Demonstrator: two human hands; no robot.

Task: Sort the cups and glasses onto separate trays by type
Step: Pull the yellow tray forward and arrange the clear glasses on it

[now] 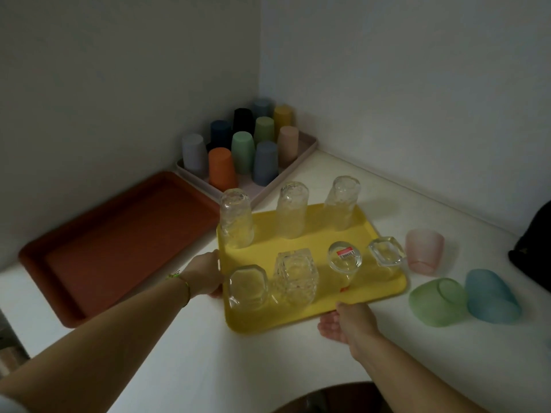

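A yellow tray (322,234) sits mid-table and carries several clear glasses upside down: three tall ones (292,217) along its far side and several short ones (295,275) along its near side. My left hand (205,275) grips the tray's left edge. My right hand (348,321) holds the tray's near edge, fingers under it. A pink tray (301,150) in the corner holds several coloured plastic cups (222,168) upside down. Three frosted cups lie right of the yellow tray: pink (425,250), green (436,302), blue (490,296).
An empty brown tray (119,248) lies at the left by the wall. White walls close the corner behind the table. A dark object (533,248) sits at the right edge. A dark rounded shape (328,397) shows at the bottom.
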